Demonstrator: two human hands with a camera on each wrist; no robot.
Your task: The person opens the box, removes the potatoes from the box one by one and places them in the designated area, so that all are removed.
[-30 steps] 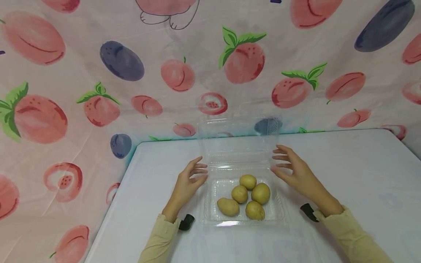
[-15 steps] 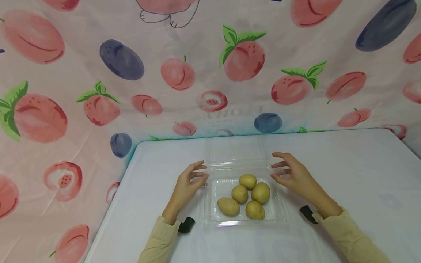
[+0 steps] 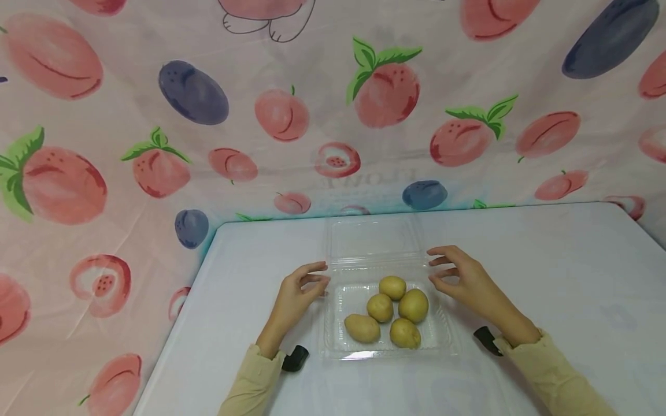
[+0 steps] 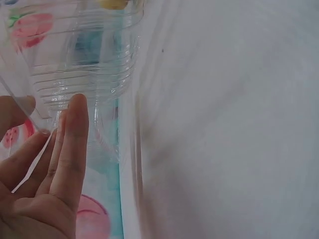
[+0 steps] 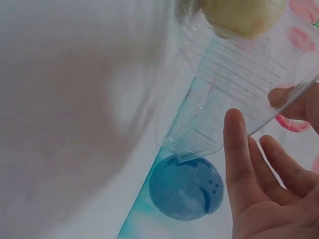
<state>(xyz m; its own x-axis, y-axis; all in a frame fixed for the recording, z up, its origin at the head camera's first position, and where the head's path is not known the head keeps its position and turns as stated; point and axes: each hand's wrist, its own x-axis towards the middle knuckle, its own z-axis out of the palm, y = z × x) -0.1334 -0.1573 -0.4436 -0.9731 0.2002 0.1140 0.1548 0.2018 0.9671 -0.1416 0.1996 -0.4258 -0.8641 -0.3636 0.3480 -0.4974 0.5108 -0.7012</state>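
A clear plastic clamshell box (image 3: 333, 341) sits on the white table, its lid (image 3: 374, 238) folded back away from the person. Several yellow potatoes (image 3: 380, 308) lie in the box's base. At the box's left side is my left hand (image 3: 295, 294), fingers gently bent, with thumb and fingertips close to the clear rim. My right hand (image 3: 470, 283) stands likewise at the right side, fingers spread. In the right wrist view the right thumb (image 5: 281, 97) is at the rim (image 5: 284, 109), apart from the fingers. Exact contact is hard to tell through the clear plastic.
A fruit-print cloth (image 3: 291, 69) hangs behind the white table (image 3: 546, 260) and along its left side. A black wrist device (image 3: 295, 359) shows beneath the left wrist, and another black device (image 3: 488, 341) beneath the right.
The lid has tipped back from raised to lying low behind the base. Both hands have come slightly nearer the person, staying beside the box. The potatoes stay in place.
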